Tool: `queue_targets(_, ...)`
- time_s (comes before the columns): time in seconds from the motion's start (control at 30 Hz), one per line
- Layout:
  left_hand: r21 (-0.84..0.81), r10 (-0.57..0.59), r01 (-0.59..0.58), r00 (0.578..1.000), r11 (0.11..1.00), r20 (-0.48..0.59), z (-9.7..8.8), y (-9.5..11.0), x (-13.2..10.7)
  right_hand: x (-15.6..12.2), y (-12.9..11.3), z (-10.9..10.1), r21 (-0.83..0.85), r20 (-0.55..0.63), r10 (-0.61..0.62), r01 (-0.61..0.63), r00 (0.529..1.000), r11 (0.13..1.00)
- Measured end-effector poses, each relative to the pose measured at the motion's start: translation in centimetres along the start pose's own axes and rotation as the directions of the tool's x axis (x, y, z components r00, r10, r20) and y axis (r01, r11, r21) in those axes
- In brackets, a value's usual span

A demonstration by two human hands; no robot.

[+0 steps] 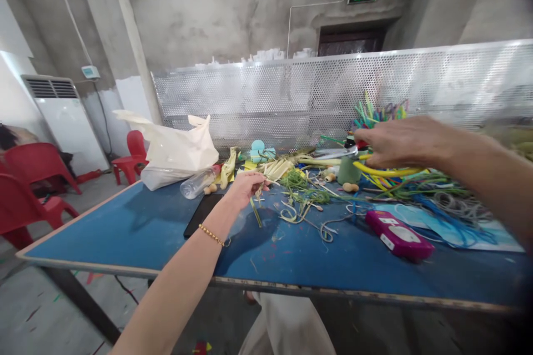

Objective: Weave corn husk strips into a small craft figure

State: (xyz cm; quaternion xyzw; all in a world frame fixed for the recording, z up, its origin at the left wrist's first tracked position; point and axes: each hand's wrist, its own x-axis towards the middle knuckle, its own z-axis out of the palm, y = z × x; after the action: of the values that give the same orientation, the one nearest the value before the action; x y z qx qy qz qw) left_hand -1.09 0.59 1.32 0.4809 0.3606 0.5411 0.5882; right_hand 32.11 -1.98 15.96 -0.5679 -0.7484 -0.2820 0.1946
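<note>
My left hand (246, 187), with a beaded bracelet (211, 234) at the wrist, is closed in a pinch over the table's middle. Thin plant strips (255, 214) hang from its fingertips; their upper ends are hidden. Beyond them lie pale dried husks (278, 168) and a tangle of green strands (296, 180). My right hand (406, 141), slightly blurred, hovers at the right above a yellow tube (391, 172). Its thumb and fingers are apart, close to a small dark-and-red object and shiny metal blades (333, 153). Nothing is clearly held there.
A magenta box-shaped device (398, 234) lies near the front right beside blue and grey cords (452, 216). A black phone-like slab (202, 215), a clear bottle (199, 182) and a white plastic bag (179, 147) are at the left. Behind the blue table (137, 244) stands a perforated metal panel (258, 91).
</note>
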Motion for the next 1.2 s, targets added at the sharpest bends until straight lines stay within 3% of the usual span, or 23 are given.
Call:
queue_targets(0.07, -0.011, 0.009, -0.01, 0.999, 1.0, -0.032, -0.3, -0.1, 0.2, -0.6, -0.6, 0.5, -0.031, 0.244, 0.001, 0.007, 0.97, 0.999)
queue_targets(0.17, -0.011, 0.038, -0.039, 0.998, 0.999, -0.043, -0.5, -0.4, 0.5, -2.0, -2.7, 2.1, 0.306, 0.353, -0.049, -0.066, 0.934, 0.95)
queue_targets(0.23, -0.019, 0.062, -0.063, 0.997, 0.998, -0.048, -0.5, -0.6, 0.7, -3.2, -4.8, 3.3, 0.585, 0.453, -0.023, -0.278, 0.891, 0.762)
queue_targets(0.3, -0.034, 0.078, -0.081, 0.994, 0.996, -0.072, -0.4, -0.7, 0.8, -4.2, -7.2, 4.3, 0.674, 0.592, -0.025, -0.479, 0.805, 0.562)
queue_targets(0.37, -0.044, 0.078, -0.084, 0.991, 0.995, -0.11, -0.2, -0.6, 0.8, -4.7, -9.6, 5.0, 0.705, 0.627, -0.061, -0.533, 0.776, 0.468)
queue_targets(0.43, -0.048, 0.081, -0.088, 0.987, 0.995, -0.138, -0.2, -0.5, 0.9, -4.8, -11.7, 5.6, 0.756, 0.601, -0.154, -0.495, 0.784, 0.427)
queue_targets(0.53, -0.047, 0.103, -0.114, 0.975, 0.992, -0.196, -0.3, -0.3, 1.0, -4.4, -13.7, 6.4, 0.772, 0.595, -0.215, -0.478, 0.774, 0.419)
queue_targets(0.63, -0.003, 0.125, -0.13, 0.956, 0.991, -0.265, -0.5, -0.2, 1.2, -4.3, -14.4, 7.3, 0.779, 0.589, -0.195, -0.488, 0.784, 0.393)
queue_targets(0.77, 0.049, 0.172, -0.165, 0.947, 0.985, -0.271, -0.3, -0.4, 1.3, -4.8, -13.9, 8.6, 0.738, 0.603, -0.148, -0.478, 0.784, 0.476)
queue_targets(0.87, 0.086, 0.192, -0.176, 0.949, 0.981, -0.248, -0.1, -0.6, 1.3, -5.2, -13.0, 9.5, 0.74, 0.544, -0.09, -0.426, 0.834, 0.521)
queue_targets(1.0, 0.137, 0.204, -0.179, 0.96, 0.974, -0.192, 0.2, -0.9, 1.2, -5.3, -12.3, 10.2, 0.724, 0.349, -0.055, -0.232, 0.936, 0.649)
queue_targets(1.2, 0.157, 0.218, -0.201, 0.971, 0.967, -0.101, 0.8, -1.0, 0.5, -5.6, -13.1, 10.0, 0.661, 0.252, -0.087, -0.106, 0.964, 0.743)
